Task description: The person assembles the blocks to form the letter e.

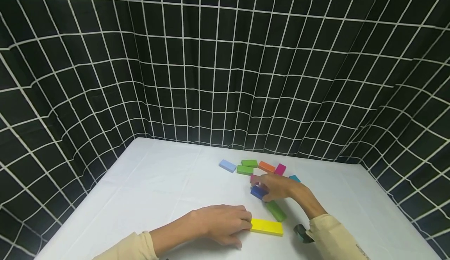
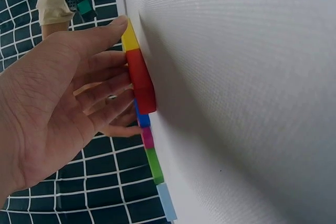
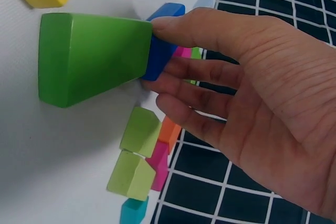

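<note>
Colored blocks lie on a white table point(image 1: 151, 182). My right hand point(image 1: 279, 186) pinches a blue block point(image 1: 259, 191) between thumb and fingers; the right wrist view shows the thumb on one edge of the blue block point(image 3: 164, 43) and fingertips at the other. Just nearer lies a green block point(image 1: 275, 211). My left hand point(image 1: 225, 223) rests over the left end of a long yellow block point(image 1: 266, 227), its fingers relaxed. Under those fingers, in the left wrist view, is a red block point(image 2: 140, 80), hidden by the hand from the head view.
Beyond the right hand lie a light blue block point(image 1: 227, 165), green blocks point(image 1: 245, 170), an orange block point(image 1: 266, 166), a magenta block point(image 1: 280, 169) and a cyan block point(image 1: 294, 178). Black curtain point(image 1: 218, 76) with a white grid surrounds the table. A dark device point(image 1: 302, 233) sits at the right wrist.
</note>
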Demonstrator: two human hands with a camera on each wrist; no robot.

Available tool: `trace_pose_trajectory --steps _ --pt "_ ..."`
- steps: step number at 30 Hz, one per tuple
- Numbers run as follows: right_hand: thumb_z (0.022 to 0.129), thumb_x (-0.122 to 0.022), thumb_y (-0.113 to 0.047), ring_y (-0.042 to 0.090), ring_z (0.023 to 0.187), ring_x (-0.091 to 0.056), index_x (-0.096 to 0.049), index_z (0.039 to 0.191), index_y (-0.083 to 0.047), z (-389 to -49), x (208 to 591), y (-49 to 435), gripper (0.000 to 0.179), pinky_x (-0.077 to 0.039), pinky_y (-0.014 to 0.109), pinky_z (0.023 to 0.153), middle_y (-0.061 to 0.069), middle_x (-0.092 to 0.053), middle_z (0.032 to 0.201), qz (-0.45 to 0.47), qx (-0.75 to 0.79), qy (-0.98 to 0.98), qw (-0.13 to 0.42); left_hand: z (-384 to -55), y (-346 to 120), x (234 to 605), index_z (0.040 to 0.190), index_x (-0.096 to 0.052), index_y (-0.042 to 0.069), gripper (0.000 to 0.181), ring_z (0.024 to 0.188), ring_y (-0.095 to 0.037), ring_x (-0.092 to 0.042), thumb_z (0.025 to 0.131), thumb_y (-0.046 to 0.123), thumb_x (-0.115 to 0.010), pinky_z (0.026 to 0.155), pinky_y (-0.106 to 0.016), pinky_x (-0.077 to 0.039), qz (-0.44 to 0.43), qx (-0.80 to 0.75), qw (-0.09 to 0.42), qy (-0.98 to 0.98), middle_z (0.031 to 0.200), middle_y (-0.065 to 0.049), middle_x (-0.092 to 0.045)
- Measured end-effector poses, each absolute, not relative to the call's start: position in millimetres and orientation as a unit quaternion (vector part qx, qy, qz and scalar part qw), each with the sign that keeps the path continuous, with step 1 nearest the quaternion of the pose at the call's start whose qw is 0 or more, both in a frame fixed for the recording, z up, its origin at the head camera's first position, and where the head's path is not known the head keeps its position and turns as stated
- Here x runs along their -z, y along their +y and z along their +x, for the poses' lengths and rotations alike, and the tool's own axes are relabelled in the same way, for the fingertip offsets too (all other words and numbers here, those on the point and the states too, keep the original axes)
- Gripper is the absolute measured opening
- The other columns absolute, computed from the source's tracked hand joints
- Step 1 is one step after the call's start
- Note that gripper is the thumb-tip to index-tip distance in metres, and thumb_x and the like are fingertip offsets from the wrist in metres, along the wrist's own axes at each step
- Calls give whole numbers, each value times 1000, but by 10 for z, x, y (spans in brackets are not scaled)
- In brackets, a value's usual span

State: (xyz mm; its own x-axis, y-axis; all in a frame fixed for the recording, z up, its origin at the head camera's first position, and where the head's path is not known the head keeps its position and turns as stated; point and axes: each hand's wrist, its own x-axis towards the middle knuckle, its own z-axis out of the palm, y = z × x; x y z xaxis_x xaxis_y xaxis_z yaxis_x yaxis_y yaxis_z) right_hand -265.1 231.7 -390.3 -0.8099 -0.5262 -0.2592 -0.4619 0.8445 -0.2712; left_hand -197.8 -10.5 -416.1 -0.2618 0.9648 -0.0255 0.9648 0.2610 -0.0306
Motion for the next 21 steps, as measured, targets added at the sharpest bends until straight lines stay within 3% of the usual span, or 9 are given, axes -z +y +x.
trace_pose_trajectory --steps 14,21 --pt "90 -80 -10 13 87 -56 -69 132 -17 -2663 3930 2332 44 -60 34 87 -4 -64 94 -251 93 949 168 -1974 -98 4157 125 -70 23 37 102 2 -51 97 46 -72 95 -6 -44 608 18 1 794 116 14 -62" --pt "89 -81 -9 15 92 -58 -69 131 -18 -2637 3936 2314 45 -61 42 93 -3 -68 101 -228 105 951 178 -1968 -93 4178 125 -71 23 37 103 2 -52 96 46 -73 95 -5 -45 606 18 1 795 117 14 -63"
